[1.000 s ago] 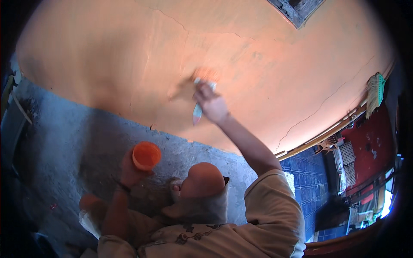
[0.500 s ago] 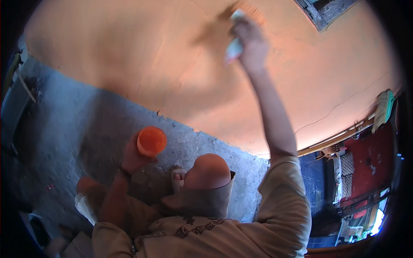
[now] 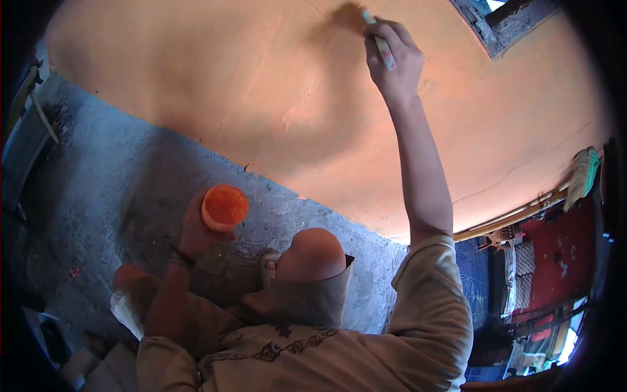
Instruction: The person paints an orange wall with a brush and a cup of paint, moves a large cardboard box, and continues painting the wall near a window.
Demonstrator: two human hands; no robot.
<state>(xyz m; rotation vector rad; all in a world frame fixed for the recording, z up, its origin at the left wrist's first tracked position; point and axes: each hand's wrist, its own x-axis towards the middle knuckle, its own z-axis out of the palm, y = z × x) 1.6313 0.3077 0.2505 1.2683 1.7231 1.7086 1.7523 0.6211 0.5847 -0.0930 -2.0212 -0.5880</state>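
Raised high against the orange wall [image 3: 215,72], my right hand [image 3: 400,62] is closed round the pale handle of a paintbrush [image 3: 381,44]. The brush's bristle end is at the wall near the top of the view, partly in shadow. My left hand [image 3: 196,228] grips a cup of orange paint [image 3: 225,208] from its left side, low over the grey floor and in front of my bent knee. Orange coats the cup's inside. The painted wall shows fine cracks and a few rough spots.
The wall meets the rough grey concrete floor [image 3: 150,157] along a slanting edge. A wooden-framed opening [image 3: 499,29] is at the upper right. A broom [image 3: 581,176] leans at the right, beside a doorway to a blue-tiled floor [image 3: 473,274] and a red surface [image 3: 555,255].
My right hand has moved slightly right and down, and the brush has turned, its bristles pointing up and left. The paint cup has shifted a little left and up in view.
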